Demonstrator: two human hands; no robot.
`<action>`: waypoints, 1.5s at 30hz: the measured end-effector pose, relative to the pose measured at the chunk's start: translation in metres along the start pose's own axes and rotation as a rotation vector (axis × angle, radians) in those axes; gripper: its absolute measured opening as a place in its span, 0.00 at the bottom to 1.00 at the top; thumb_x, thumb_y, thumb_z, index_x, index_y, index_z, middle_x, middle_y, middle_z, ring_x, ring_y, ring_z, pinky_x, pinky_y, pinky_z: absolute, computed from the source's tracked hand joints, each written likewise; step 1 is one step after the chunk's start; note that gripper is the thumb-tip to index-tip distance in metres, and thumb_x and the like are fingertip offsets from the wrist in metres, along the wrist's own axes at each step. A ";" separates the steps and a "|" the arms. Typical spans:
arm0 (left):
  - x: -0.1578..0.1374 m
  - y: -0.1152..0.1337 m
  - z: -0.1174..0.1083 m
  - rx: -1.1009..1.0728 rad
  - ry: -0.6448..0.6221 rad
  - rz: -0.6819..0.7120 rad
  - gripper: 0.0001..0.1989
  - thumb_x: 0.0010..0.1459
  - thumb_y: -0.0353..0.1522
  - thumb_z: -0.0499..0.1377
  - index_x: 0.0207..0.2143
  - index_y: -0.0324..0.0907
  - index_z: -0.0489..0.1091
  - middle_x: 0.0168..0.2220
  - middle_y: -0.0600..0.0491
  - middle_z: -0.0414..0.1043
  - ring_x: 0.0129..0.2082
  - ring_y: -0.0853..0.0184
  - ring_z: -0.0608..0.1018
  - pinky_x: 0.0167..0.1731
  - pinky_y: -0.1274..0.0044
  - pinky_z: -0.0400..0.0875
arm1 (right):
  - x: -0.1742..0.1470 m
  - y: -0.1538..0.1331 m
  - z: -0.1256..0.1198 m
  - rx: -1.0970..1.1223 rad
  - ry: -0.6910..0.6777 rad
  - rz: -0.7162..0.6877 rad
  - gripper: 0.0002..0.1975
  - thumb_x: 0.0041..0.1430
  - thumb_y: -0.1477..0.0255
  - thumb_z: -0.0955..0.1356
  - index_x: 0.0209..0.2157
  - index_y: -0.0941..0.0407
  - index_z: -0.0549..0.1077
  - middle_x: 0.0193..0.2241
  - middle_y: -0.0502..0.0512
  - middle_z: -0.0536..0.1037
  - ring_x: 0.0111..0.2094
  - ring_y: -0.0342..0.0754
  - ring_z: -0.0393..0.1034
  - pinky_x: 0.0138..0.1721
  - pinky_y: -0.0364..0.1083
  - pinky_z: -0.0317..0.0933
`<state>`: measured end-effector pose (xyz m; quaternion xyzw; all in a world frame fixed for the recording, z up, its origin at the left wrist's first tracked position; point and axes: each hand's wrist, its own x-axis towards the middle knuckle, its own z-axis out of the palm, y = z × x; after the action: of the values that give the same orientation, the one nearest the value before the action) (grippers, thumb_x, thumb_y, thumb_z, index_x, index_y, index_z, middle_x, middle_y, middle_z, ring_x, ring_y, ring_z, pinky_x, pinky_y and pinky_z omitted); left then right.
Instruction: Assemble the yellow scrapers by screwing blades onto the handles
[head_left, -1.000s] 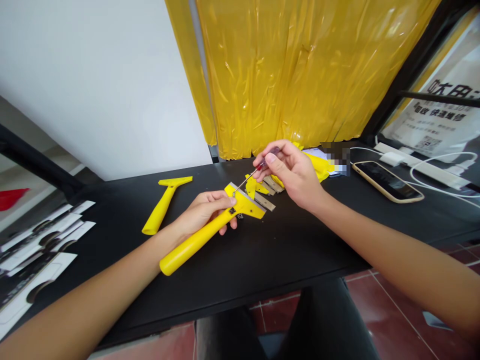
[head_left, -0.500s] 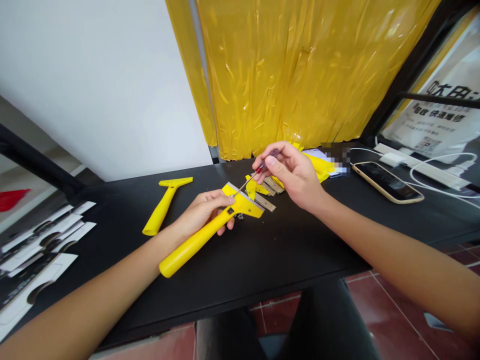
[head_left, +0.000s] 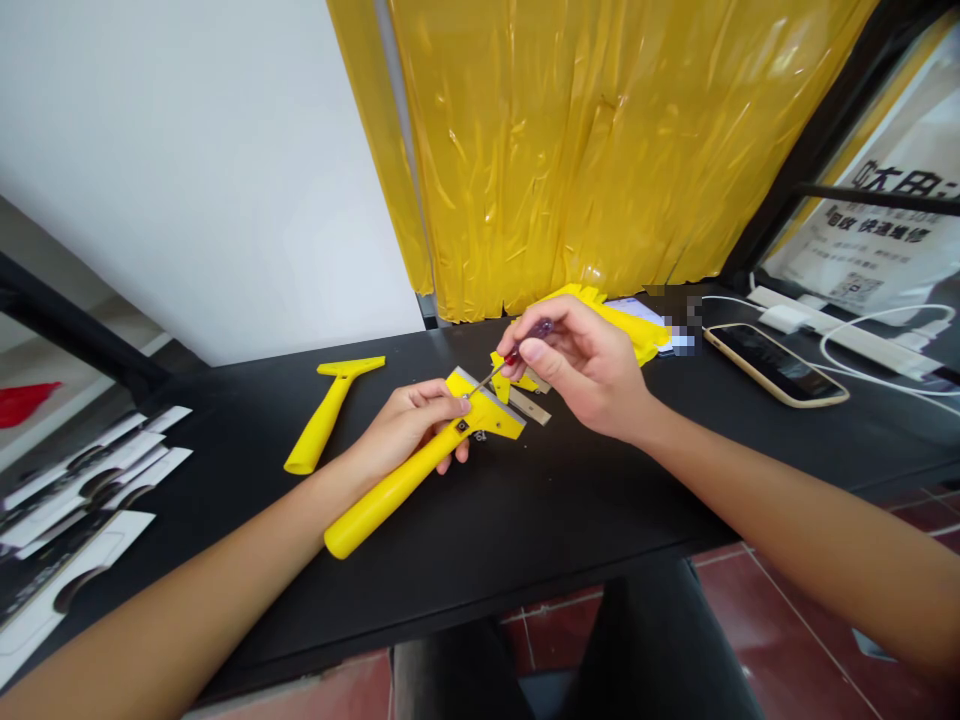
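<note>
My left hand (head_left: pixel 420 418) is closed on a yellow scraper (head_left: pixel 405 492), thumb on top of its head and fingers underneath. A metal blade edge shows along the head's far side. My right hand (head_left: pixel 589 362) pinches a screwdriver (head_left: pixel 491 378) by its dark red handle. The screwdriver slants down to the left, and its tip meets the scraper head beside my left thumb. Just beyond the head lie loose metal blades (head_left: pixel 531 406) and yellow plastic pieces (head_left: pixel 501 388), partly covered by my right hand. Small metal bits (head_left: pixel 480 436) lie beneath the scraper head.
Another yellow scraper handle (head_left: pixel 322 415) lies to the left on the black table (head_left: pixel 570 520). White-and-black cards (head_left: pixel 112 540) are stacked at far left. Yellow wrapping (head_left: pixel 637 330) lies behind my right hand. A phone (head_left: pixel 776 362), a power strip (head_left: pixel 892 350) and white cables are at the right.
My right hand and the screwdriver handle have dipped slightly, with the tip still at the scraper head. The scraper has shifted very little in my left hand.
</note>
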<state>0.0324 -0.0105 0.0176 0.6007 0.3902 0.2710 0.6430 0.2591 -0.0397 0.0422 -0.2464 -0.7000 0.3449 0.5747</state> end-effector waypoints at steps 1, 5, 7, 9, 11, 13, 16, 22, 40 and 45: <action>0.000 0.000 0.000 -0.001 0.005 0.004 0.11 0.59 0.37 0.63 0.37 0.40 0.69 0.21 0.50 0.76 0.14 0.67 0.74 0.14 0.80 0.66 | -0.001 0.000 0.000 0.000 -0.006 -0.008 0.09 0.66 0.62 0.68 0.41 0.52 0.69 0.39 0.53 0.77 0.35 0.45 0.75 0.41 0.47 0.73; 0.001 -0.002 0.001 0.010 0.017 0.024 0.11 0.59 0.37 0.64 0.36 0.40 0.68 0.21 0.49 0.76 0.15 0.67 0.74 0.14 0.80 0.67 | -0.002 0.003 0.000 -0.024 -0.017 -0.041 0.08 0.66 0.64 0.68 0.42 0.53 0.69 0.40 0.53 0.77 0.37 0.45 0.76 0.41 0.47 0.73; 0.001 -0.003 0.000 0.018 0.029 0.038 0.10 0.60 0.37 0.63 0.36 0.39 0.68 0.21 0.49 0.77 0.14 0.67 0.74 0.15 0.79 0.68 | -0.002 0.007 0.000 -0.062 -0.012 -0.095 0.08 0.65 0.65 0.69 0.42 0.53 0.69 0.39 0.53 0.77 0.38 0.45 0.76 0.40 0.47 0.73; 0.002 -0.004 -0.001 0.017 0.042 0.053 0.10 0.60 0.37 0.63 0.36 0.39 0.68 0.21 0.49 0.77 0.14 0.68 0.74 0.14 0.79 0.68 | -0.002 0.010 -0.001 -0.111 -0.010 -0.180 0.08 0.64 0.68 0.71 0.40 0.53 0.69 0.38 0.53 0.77 0.38 0.46 0.76 0.40 0.47 0.72; 0.001 -0.003 -0.001 0.007 0.062 0.068 0.10 0.60 0.36 0.64 0.36 0.39 0.68 0.21 0.49 0.77 0.15 0.67 0.75 0.15 0.79 0.69 | -0.001 0.011 -0.001 -0.174 -0.011 -0.260 0.09 0.61 0.71 0.72 0.38 0.53 0.68 0.36 0.53 0.78 0.39 0.47 0.76 0.40 0.47 0.71; 0.000 -0.001 -0.001 -0.005 0.093 0.086 0.10 0.59 0.36 0.64 0.34 0.39 0.69 0.21 0.50 0.77 0.16 0.67 0.76 0.15 0.79 0.70 | -0.001 0.012 -0.002 -0.256 -0.008 -0.332 0.11 0.59 0.73 0.74 0.35 0.53 0.66 0.35 0.52 0.78 0.39 0.47 0.76 0.39 0.47 0.70; -0.002 0.005 0.000 -0.002 0.158 0.132 0.10 0.59 0.36 0.65 0.33 0.39 0.69 0.21 0.50 0.77 0.16 0.67 0.76 0.15 0.79 0.71 | -0.003 0.011 -0.002 -0.434 0.009 -0.413 0.13 0.59 0.72 0.74 0.32 0.53 0.64 0.31 0.50 0.78 0.33 0.45 0.74 0.34 0.44 0.66; -0.006 0.014 0.000 0.052 0.370 0.243 0.14 0.54 0.37 0.69 0.31 0.39 0.69 0.24 0.51 0.78 0.18 0.66 0.78 0.14 0.78 0.73 | -0.006 0.010 0.000 -0.929 -0.034 -0.327 0.19 0.69 0.63 0.64 0.24 0.54 0.61 0.18 0.46 0.65 0.19 0.41 0.57 0.23 0.45 0.48; -0.003 0.007 -0.007 0.195 0.519 0.384 0.13 0.55 0.38 0.68 0.32 0.40 0.70 0.29 0.52 0.77 0.24 0.62 0.82 0.16 0.76 0.77 | -0.003 0.019 0.002 -0.706 -0.056 0.094 0.10 0.68 0.61 0.64 0.40 0.54 0.67 0.37 0.57 0.80 0.36 0.50 0.75 0.35 0.46 0.62; -0.005 0.004 -0.005 0.251 0.529 0.407 0.13 0.56 0.39 0.67 0.34 0.39 0.71 0.30 0.52 0.77 0.25 0.62 0.82 0.17 0.77 0.78 | 0.001 0.018 -0.001 -0.889 -0.105 0.179 0.17 0.71 0.58 0.58 0.32 0.54 0.66 0.27 0.53 0.77 0.30 0.50 0.72 0.32 0.47 0.56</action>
<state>0.0259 -0.0108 0.0225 0.6496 0.4458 0.4895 0.3737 0.2593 -0.0269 0.0295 -0.5109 -0.7841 0.0714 0.3451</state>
